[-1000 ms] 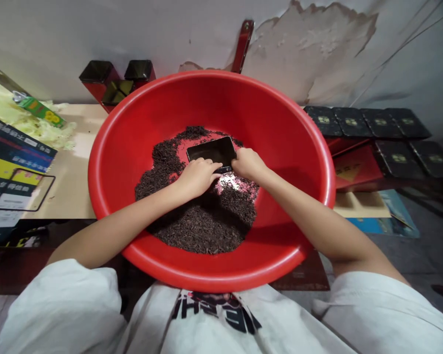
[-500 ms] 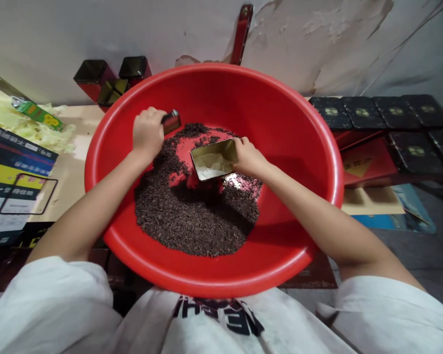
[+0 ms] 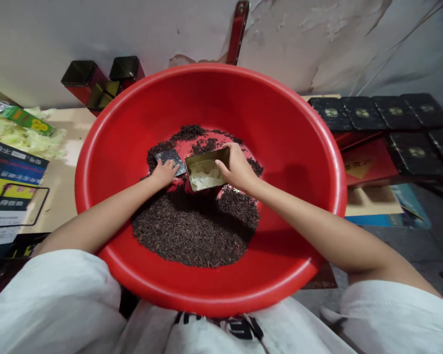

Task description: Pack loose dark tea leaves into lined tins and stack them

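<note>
A big red plastic basin sits in front of me with a heap of dark loose tea leaves in its bottom. My right hand grips the right end of an open rectangular metal tin, which has a pale liner inside and rests on the leaves. My left hand holds the tin's dark flat lid down near the leaves, just left of the tin.
Rows of closed dark tins lie on red boxes at the right. Three dark-topped red tins stand at the back left against a peeling wall. Printed cartons and pale shredded filler lie at the left.
The lid came off the tin in my left hand, swung out to the left, and is now back down beside the tin. My right hand has kept hold of the opened tin.
</note>
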`<state>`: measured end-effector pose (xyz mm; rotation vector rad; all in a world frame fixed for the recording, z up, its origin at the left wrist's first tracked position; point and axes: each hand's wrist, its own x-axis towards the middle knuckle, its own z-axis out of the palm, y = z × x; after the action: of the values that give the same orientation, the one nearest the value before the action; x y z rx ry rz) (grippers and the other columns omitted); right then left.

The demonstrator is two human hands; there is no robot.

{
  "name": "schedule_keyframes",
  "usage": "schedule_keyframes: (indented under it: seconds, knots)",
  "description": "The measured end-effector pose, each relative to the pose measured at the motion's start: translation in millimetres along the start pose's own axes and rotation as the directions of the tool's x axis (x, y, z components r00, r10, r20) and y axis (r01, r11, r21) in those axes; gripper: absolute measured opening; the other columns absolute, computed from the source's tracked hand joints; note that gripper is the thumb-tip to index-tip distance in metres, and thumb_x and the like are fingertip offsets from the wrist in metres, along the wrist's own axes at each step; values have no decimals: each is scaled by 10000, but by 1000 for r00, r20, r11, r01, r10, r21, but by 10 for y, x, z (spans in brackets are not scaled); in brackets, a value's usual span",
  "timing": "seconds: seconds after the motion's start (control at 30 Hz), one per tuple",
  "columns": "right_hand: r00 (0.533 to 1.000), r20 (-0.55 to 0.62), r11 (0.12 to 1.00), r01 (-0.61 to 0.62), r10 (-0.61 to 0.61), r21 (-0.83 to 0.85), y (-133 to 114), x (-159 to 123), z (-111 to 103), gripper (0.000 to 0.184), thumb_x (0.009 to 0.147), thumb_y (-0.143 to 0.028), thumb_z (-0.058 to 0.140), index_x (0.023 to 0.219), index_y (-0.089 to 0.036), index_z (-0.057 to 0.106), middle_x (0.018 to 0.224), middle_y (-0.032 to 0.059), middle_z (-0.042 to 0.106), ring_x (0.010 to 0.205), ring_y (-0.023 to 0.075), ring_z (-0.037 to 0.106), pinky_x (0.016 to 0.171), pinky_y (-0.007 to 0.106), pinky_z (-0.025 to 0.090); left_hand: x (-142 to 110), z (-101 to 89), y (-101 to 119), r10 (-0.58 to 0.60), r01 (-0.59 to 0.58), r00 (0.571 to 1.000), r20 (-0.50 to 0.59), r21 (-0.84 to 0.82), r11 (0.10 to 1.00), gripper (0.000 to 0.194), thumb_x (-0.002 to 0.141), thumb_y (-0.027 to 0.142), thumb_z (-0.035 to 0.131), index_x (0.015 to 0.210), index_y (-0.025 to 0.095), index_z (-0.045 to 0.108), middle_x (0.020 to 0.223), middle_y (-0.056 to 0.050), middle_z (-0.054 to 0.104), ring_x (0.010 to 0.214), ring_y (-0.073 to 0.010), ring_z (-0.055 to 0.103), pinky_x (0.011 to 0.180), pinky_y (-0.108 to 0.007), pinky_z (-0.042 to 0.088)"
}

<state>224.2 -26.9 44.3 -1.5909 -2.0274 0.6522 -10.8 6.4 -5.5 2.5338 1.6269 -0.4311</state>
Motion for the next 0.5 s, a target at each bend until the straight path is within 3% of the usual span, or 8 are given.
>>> schedule_keyframes:
  seconds: [0.1, 0.2, 0.23, 0.27, 0.33, 0.37, 0.43, 0.5]
  knots:
    - [996, -57, 994, -67, 72, 81, 5, -2, 45, 242, 856, -235, 439, 1074, -132, 433, 1121, 179, 549, 1070, 262, 522, 958, 432, 403, -67, -97, 30, -50, 50, 999, -3, -8, 999, 284, 896, 183, 470, 1087, 50, 632, 1172, -233, 621, 1114, -353, 574, 942, -495, 430]
    - [996, -82, 994, -33, 41, 104, 9, 4, 49, 47, 827, -200, 428, 874, -196, 429, 955, 110, 580, 936, 242, 526, 873, 411, 411, -169, -382, 164, -79, 73, 967, -244, -34, 997, 433, 959, 150, 203, 1122, 84, 598, 1108, -184, 642, 1038, -270, 608, 877, -412, 462]
    - [997, -75, 994, -26, 33, 102, 1, 4, 47, 39, 807, -179, 433, 832, -203, 416, 924, 101, 580, 916, 237, 518, 858, 402, 408, -229, -487, 246, 33, -48, 893, -449, -21, 999, 424, 965, 182, 213, 1069, 124, 620, 1032, -145, 663, 984, -243, 617, 870, -390, 458]
    - [997, -63, 994, -29, 36, 101, -13, 3, 46, 62, 784, -157, 438, 804, -206, 407, 904, 96, 579, 908, 235, 510, 847, 392, 406, -301, -584, 348, 280, -289, 782, -557, 75, 954, 375, 963, 254, 279, 968, 169, 644, 903, -98, 677, 891, -228, 624, 854, -382, 460]
    - [997, -41, 992, -62, 66, 107, -54, -2, 45, 100, 744, -118, 437, 767, -207, 399, 873, 89, 579, 906, 230, 500, 838, 376, 401, -457, -728, 600, 667, -641, 577, -471, 244, 727, 310, 945, 315, 378, 834, 205, 647, 746, -39, 655, 764, -190, 618, 822, -335, 469]
    - [996, -37, 990, -79, 84, 118, -78, -4, 45, 112, 729, -102, 432, 756, -206, 401, 866, 85, 581, 911, 227, 498, 844, 369, 397, -525, -769, 735, 753, -712, 554, -356, 266, 650, 271, 917, 280, 429, 788, 184, 647, 709, -46, 646, 725, -185, 620, 775, -314, 478]
    - [992, -30, 981, -114, 120, 154, -119, -4, 37, 132, 706, -78, 421, 750, -202, 418, 872, 74, 591, 918, 215, 503, 866, 360, 388, -608, -795, 975, 568, -537, 803, -179, 196, 821, 223, 871, 171, 467, 785, 113, 664, 731, -102, 658, 732, -219, 646, 720, -327, 488]
    - [992, 10, 978, -125, 125, 164, -144, 2, 15, 149, 684, -63, 425, 746, -197, 444, 877, 62, 602, 916, 206, 508, 874, 350, 382, -593, -765, 1121, 309, -302, 948, -76, 97, 948, 236, 868, 118, 448, 876, 55, 675, 852, -157, 676, 794, -254, 666, 686, -333, 497]
